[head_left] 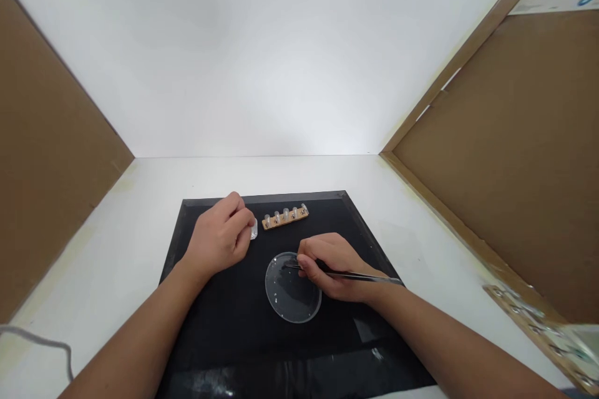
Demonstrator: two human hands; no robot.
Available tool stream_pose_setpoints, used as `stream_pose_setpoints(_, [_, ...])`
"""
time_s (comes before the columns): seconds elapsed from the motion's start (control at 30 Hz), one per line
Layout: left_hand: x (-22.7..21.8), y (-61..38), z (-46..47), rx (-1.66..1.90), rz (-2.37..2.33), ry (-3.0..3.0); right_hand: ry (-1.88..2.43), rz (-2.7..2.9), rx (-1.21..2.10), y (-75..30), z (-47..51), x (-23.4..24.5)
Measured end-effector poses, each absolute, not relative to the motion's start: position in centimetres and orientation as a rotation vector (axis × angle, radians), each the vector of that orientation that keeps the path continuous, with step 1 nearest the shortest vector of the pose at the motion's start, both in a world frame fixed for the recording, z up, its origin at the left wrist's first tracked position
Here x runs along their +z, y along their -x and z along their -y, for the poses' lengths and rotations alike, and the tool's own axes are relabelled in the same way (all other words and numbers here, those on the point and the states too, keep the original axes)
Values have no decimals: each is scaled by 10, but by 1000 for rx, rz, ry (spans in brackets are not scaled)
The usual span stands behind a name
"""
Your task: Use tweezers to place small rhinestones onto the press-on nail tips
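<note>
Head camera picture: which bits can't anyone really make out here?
All in the head view:
Small clear piece: partly covered by the left hand, so its full shape is hidden.
Tweezers: partly hidden by the right hand; the tips are too small to show whether they hold anything.
Specks in the clear dish: too small to identify.
Grey cable: cut off by the left edge.

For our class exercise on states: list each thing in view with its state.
Clear round dish: open-topped, bright specks inside
Tweezers: held, ends over the dish
Right hand: closed around the tweezers
Small clear piece: partly hidden
Left hand: fingers curled at that piece
Tan strip: bearing clear tips, mostly upright
Lower-right strip: lying, blurred
Black mat: flat
Grey cable: bent
</note>
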State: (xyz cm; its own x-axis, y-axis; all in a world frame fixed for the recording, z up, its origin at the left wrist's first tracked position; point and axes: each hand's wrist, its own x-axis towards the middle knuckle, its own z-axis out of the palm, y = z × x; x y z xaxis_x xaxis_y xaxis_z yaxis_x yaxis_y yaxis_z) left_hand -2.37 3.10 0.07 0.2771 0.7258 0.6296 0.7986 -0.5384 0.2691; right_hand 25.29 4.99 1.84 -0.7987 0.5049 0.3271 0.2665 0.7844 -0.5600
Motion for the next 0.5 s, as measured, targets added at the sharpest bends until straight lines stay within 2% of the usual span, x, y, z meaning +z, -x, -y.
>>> stream_pose_setpoints(0.1, [11, 21, -21, -1114, 1268, 2480, 590, 2534, 671, -254, -49, 18])
stream_pose_setpoints(0.23, [15, 8, -10, -905, 959, 2754, 629, 2536, 646, -254, -49, 17])
stream_pose_setpoints(0.5, [11, -25, 7, -774, 1051, 2872, 681, 2571, 577, -253, -52, 18])
